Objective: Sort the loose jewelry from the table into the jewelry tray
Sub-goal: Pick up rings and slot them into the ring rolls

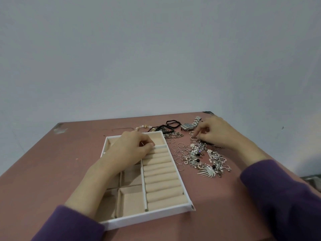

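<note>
My left hand is pinching what seems a thin ring into the jewelry tray's farthest slot, seating it. My right hand is pinching a loose hoop near the tabletop's far-right corner.

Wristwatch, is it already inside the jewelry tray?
No, the wristwatch lies on the table, beyond the far right corner of the jewelry tray, beside the right hand.
</note>
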